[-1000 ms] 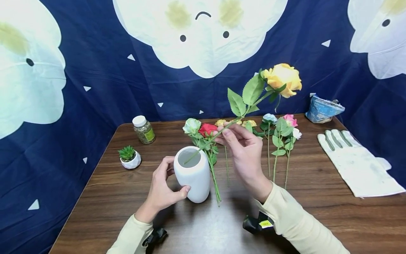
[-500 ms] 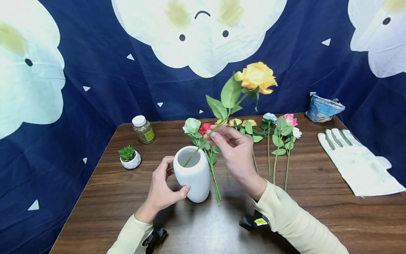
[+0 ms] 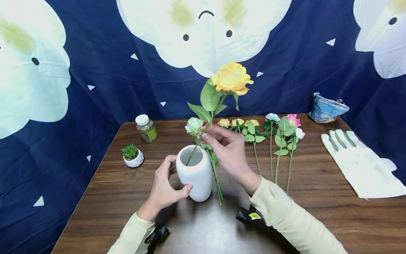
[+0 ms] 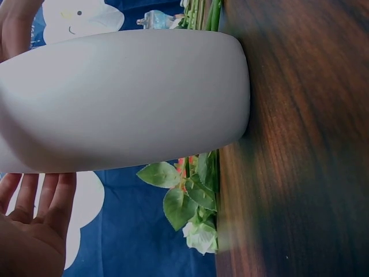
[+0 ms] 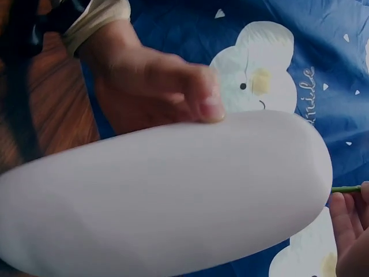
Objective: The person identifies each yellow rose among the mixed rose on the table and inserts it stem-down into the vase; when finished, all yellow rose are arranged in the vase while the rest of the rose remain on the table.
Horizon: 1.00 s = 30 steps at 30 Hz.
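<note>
My left hand (image 3: 169,188) grips the white vase (image 3: 198,180) around its left side, the thumb across its front. In the right wrist view that thumb (image 5: 207,107) lies on the vase wall. My right hand (image 3: 229,150) pinches the green stem of a yellow rose (image 3: 232,78) between thumb and fingers above the vase's right rim. The stem's lower end is inside the vase mouth, and the bloom leans up and right. Right of the vase, a pale green rose (image 3: 194,125) lies with a red one, mostly hidden behind my right hand.
Several yellow roses (image 3: 238,122) and a blue (image 3: 272,118), a pink (image 3: 293,120) and a white flower (image 3: 299,133) lie toward the back right. A work glove (image 3: 364,165) and a blue pouch (image 3: 328,109) are farther right; a jar (image 3: 147,128) and a potted succulent (image 3: 132,157) stand left.
My right hand has moved left and slightly down with the yellow rose, whose stem now stands more upright in the vase mouth. My left hand stays on the vase.
</note>
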Each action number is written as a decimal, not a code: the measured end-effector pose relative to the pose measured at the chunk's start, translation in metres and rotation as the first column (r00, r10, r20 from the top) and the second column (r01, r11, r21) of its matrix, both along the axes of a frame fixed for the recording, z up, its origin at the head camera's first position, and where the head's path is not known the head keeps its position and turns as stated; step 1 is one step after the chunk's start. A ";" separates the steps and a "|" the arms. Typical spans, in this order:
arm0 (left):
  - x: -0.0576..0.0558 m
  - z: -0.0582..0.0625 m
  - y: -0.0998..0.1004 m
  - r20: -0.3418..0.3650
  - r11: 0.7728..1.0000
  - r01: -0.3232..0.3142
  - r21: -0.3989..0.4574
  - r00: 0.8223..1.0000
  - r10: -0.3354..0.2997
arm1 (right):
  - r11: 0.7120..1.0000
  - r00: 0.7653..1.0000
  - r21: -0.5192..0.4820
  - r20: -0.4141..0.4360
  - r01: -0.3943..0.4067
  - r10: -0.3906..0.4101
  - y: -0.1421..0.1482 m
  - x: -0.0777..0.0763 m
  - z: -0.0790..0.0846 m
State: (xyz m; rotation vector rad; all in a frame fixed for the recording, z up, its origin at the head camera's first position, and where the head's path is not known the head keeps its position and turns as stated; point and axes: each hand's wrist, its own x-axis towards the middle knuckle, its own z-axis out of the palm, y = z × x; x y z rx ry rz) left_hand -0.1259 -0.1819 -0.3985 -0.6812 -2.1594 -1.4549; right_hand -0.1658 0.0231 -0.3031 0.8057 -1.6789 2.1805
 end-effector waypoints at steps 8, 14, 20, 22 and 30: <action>0.000 -0.001 0.001 0.000 1.000 -0.006 -0.004 1.000 0.006 | 0.996 1.000 0.094 -0.023 0.010 -0.007 -0.005 -0.005 -0.002; 0.000 0.000 0.000 -0.001 1.000 0.000 -0.002 1.000 0.000 | 0.990 1.000 0.143 0.009 0.013 -0.014 -0.005 -0.006 0.000; -0.001 0.000 0.000 0.002 1.000 0.005 0.003 1.000 -0.005 | 0.982 0.999 0.185 0.018 0.035 -0.039 -0.007 -0.007 -0.001; -0.001 0.000 0.000 0.001 1.000 0.005 0.003 1.000 -0.005 | 0.981 0.999 0.192 0.010 0.039 -0.042 -0.008 -0.007 -0.002; -0.001 0.000 0.000 -0.004 1.000 0.005 -0.004 1.000 -0.005 | 0.969 0.999 0.244 -0.034 0.036 -0.029 -0.009 -0.007 -0.002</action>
